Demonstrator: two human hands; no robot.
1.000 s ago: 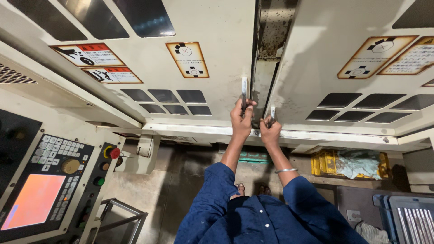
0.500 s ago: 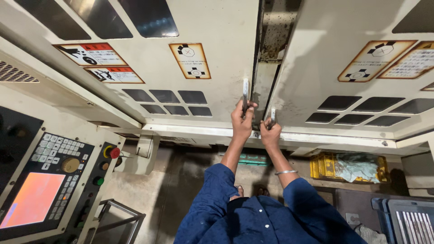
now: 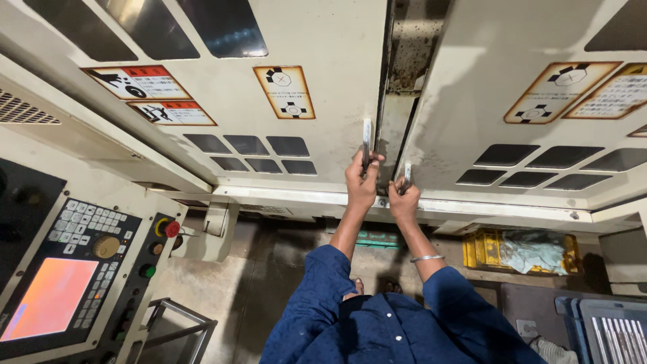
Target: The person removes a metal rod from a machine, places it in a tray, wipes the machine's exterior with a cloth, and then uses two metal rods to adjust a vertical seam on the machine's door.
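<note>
Left hand (image 3: 360,183): fingers wrapped around metal door handle (image 3: 366,143) on left cream sliding door (image 3: 337,81), beside the dark gap between the doors. Right hand (image 3: 403,199): fingers wrapped around second metal handle (image 3: 407,174) on right cream door (image 3: 485,74), just across that gap; silver bangle (image 3: 427,258) on the wrist; blue sleeves on both arms. Yellow crate (image 3: 475,251) below right door, holding crumpled pale plastic sheeting (image 3: 532,249). Green tray (image 3: 377,238) on the floor under the doors, contents not discernible. Grey ribbed bin (image 3: 617,330) at lower right. Rectangular red-and-white warning labels (image 3: 148,94) on left door, upper left; orange-bordered diagram label (image 3: 284,92) nearer the gap; two orange-bordered diagram labels (image 3: 579,91) on right door. Control panel (image 3: 74,269) at lower left: orange screen (image 3: 47,296), grey keypad, red round button (image 3: 172,229).
</note>
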